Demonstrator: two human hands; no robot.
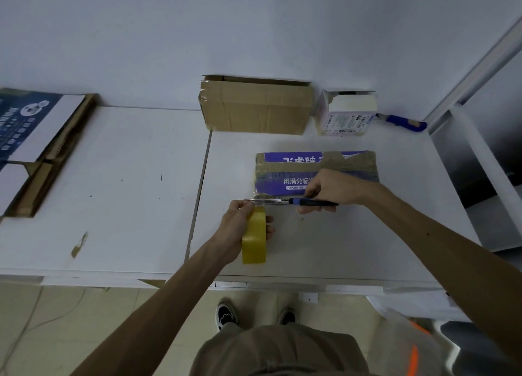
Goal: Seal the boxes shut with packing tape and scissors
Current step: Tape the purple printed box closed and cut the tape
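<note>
Between hands (pixel 240 228), taut tape (pixel 254 235)

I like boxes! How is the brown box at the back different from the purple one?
The brown box is plain cardboard; the purple box has white writing. The brown box stands taller by the wall; the purple box lies flatter, next to the right hand. Both have tape on them.

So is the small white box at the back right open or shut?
Open. The small white box has its top flaps standing up, and the inside shows between them.
</note>
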